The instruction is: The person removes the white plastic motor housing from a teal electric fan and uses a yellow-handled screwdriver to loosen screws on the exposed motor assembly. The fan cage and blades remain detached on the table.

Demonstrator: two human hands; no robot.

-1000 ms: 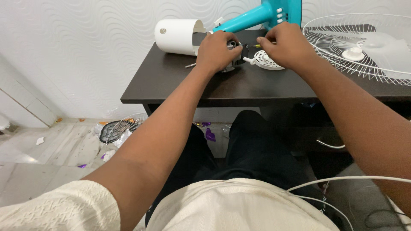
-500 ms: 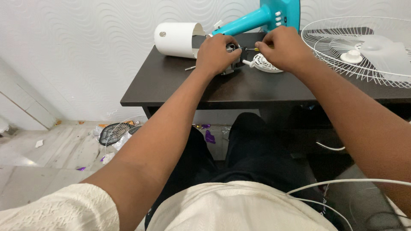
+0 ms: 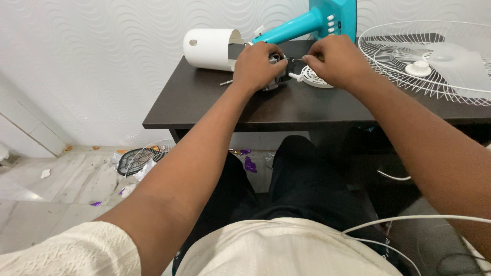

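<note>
Across the far half of the scene runs the dark table (image 3: pixel 307 110), set against the patterned white wall, and everything I work on sits toward its far edge so both my arms can reach straight out over my lap. At the right lies the wire fan guard (image 3: pixel 450 76) with the pale blade and its hub resting inside it, put flat and out of the way. Far and centre leans the teal fan stand (image 3: pixel 307 20), its neck pointing left toward the white cylindrical cover (image 3: pixel 209 47), which lies on its side just left of my hands.

Between those, my left hand (image 3: pixel 258 64) is closed around the small grey motor block (image 3: pixel 279 69), pressing it to the table so it cannot turn. My right hand (image 3: pixel 332 59) is pinched narrow around a slim screwdriver (image 3: pixel 296 60), whose shaft points left into the motor; the handle is hidden under my fingers. Just near my right hand sits a round white vented cap (image 3: pixel 313 77), touching the table. A short metal pin (image 3: pixel 226 82) lies left of my left wrist. Down on the floor at the left rests another wire grille (image 3: pixel 143 156) among scraps.
</note>
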